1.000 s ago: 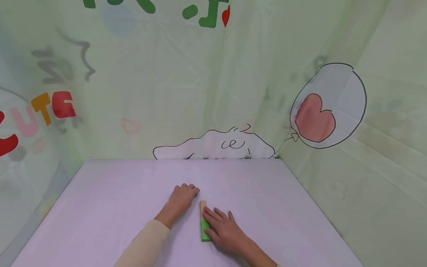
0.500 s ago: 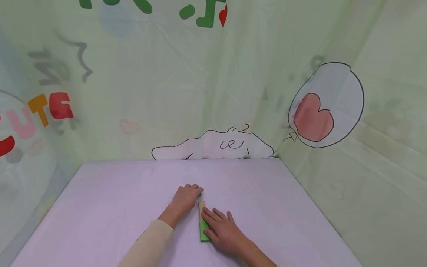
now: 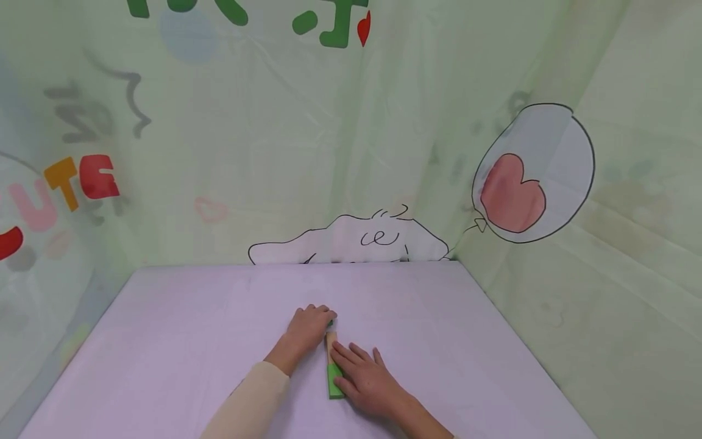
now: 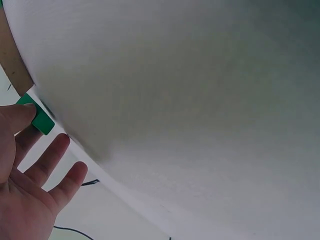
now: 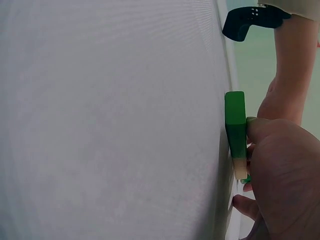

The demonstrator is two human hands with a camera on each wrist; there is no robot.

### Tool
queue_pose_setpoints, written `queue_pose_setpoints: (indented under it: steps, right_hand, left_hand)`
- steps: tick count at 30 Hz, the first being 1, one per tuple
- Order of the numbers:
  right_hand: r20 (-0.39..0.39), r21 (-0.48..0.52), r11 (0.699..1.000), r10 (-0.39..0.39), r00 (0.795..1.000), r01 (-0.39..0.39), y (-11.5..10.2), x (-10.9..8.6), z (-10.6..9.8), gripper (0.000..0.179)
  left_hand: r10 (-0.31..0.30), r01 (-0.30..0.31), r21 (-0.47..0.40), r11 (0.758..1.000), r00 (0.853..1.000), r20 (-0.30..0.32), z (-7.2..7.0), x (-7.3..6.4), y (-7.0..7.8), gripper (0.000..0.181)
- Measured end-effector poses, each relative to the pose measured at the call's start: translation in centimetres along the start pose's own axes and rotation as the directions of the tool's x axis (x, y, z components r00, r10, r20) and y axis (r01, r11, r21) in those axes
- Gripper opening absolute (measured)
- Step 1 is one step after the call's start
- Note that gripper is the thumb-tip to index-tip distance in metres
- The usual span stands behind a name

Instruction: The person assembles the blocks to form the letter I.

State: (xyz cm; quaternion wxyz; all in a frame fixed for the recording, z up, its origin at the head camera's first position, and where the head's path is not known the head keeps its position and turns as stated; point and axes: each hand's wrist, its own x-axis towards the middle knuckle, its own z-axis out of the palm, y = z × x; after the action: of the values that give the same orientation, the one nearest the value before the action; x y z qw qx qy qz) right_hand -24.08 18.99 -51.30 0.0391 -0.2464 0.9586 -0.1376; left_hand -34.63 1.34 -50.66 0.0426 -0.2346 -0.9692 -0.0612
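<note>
Two blocks lie end to end in a line on the table: a light green block (image 3: 336, 381) nearer me and a plain wooden block (image 3: 331, 339) beyond it. My left hand (image 3: 309, 326) is at the far end of this line, pinching a small dark green block (image 4: 44, 121) between thumb and finger. In the left wrist view that block sits close to the end of the wooden one; its other fingers are spread. From the right, my right hand (image 3: 370, 381) rests with extended fingers on the line, its thumb against the light green block's side. Its fingertips partly cover the wooden block.
The pale lilac table (image 3: 439, 341) spreads out around the blocks. Behind and beside it hangs a light green printed curtain (image 3: 247, 134). A dark strap (image 5: 250, 20) on the other wrist shows in the right wrist view.
My left hand has shifted slightly to the right with the small green block, nearer the wooden block's far end. My right hand stays in place on the line of blocks.
</note>
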Motion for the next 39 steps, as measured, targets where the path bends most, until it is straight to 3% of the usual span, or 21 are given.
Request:
queue_pose_setpoints:
  steps: [15, 25, 39]
  right_hand:
    - [0.023, -0.004, 1.0, 0.005, 1.0, -0.005, 0.05, 0.04, 0.25, 0.059]
    - [0.026, -0.006, 1.0, 0.006, 1.0, -0.006, 0.09, 0.0, 0.18, 0.059]
    - [0.034, 0.001, 1.0, 0.02, 0.999, -0.02, 0.01, 0.0, 0.0, 0.06]
  left_hand:
    - [0.012, -0.012, 0.0, 1.0, 0.999, 0.031, -0.05, 0.15, 0.42, 0.033]
    - [0.037, -0.037, 0.029, 0.999, 0.999, 0.017, -0.05, 0.21, 0.5, 0.033]
    - [0.012, -0.012, -0.006, 1.0, 0.999, 0.044, 0.04, 0.56, 0.2, 0.038]
